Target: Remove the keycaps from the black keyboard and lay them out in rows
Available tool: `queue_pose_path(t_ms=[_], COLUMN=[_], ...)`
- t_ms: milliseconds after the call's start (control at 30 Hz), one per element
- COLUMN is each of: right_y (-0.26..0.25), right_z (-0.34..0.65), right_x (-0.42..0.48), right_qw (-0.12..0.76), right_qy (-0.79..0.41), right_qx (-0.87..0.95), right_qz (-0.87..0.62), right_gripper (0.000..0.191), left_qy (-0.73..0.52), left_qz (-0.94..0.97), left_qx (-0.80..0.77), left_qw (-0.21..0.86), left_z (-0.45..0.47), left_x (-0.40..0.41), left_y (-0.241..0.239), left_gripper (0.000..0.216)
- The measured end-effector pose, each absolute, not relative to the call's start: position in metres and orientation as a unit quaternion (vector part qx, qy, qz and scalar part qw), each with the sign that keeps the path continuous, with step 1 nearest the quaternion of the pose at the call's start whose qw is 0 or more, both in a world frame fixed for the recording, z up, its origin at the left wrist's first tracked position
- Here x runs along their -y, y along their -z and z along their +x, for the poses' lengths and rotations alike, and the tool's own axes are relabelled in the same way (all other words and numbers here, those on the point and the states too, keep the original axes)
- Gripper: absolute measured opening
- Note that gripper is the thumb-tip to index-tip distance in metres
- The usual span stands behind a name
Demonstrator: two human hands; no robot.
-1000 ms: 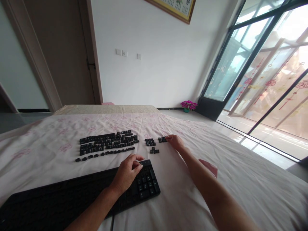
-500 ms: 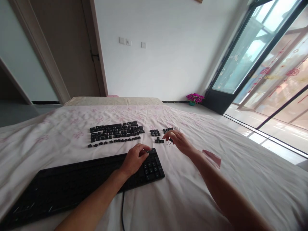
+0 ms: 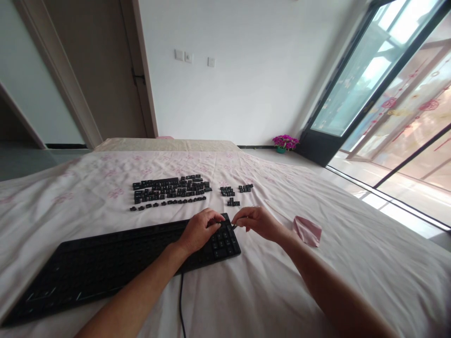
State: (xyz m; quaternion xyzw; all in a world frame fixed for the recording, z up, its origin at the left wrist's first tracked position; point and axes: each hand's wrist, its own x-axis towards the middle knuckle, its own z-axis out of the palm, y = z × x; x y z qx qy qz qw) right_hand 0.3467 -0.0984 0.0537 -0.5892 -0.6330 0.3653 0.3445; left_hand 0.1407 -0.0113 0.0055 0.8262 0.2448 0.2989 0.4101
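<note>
A black keyboard (image 3: 134,256) lies slanted on the bed, many of its keys off and a number pad still fitted at its right end. My left hand (image 3: 201,230) rests on the keyboard beside the number pad, thumb and fingers curled together at its top edge. My right hand (image 3: 255,221) pinches a thin wire keycap puller (image 3: 233,226), mostly hidden by the fingers, with its tip at the number pad's upper right keys. Behind the keyboard lie loose black keycaps (image 3: 172,188) in rows, with small keycap groups (image 3: 233,202) to their right.
A pink packet or cloth (image 3: 307,231) lies right of my right forearm. The keyboard cable (image 3: 181,305) runs toward me over the wrinkled bedsheet (image 3: 260,291). Beyond the bed are a potted plant with magenta flowers (image 3: 285,142) and a glass door (image 3: 352,94).
My right hand has come down and left from beside the small keycap groups to the keyboard's right end, bringing the keycap puller. My left hand stays nearly in place.
</note>
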Motion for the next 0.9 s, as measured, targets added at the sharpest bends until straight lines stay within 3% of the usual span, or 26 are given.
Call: queue_pose_path(t_ms=[167,400,600,767,900], right_y=[-0.057,-0.063,-0.054,-0.055,-0.051], right_z=[0.337,0.314,0.327,0.318,0.32], right_x=[0.097,0.092,0.092,0.093,0.094], right_qw=[0.319,0.233,0.277,0.262,0.274], right_qy=[-0.344,-0.197,-0.252,-0.175,-0.194], right_qx=[0.659,0.754,0.718,0.781,0.756], right_qz=[-0.588,-0.581,-0.586,-0.54,-0.561], right_gripper=[0.019,0.019,0.019,0.021,0.018], left_qy=[-0.292,-0.299,-0.264,-0.264,-0.26], left_qz=[0.833,0.843,0.869,0.885,0.892], left_qx=[-0.241,-0.238,-0.225,-0.225,-0.218], left_qw=[0.404,0.379,0.353,0.312,0.299], left_z=[0.141,0.141,0.141,0.143,0.143], left_x=[0.012,0.012,0.012,0.012,0.011], left_y=[-0.005,-0.002,-0.001,0.003,0.005], left_gripper=[0.017,0.012,0.017,0.011,0.012])
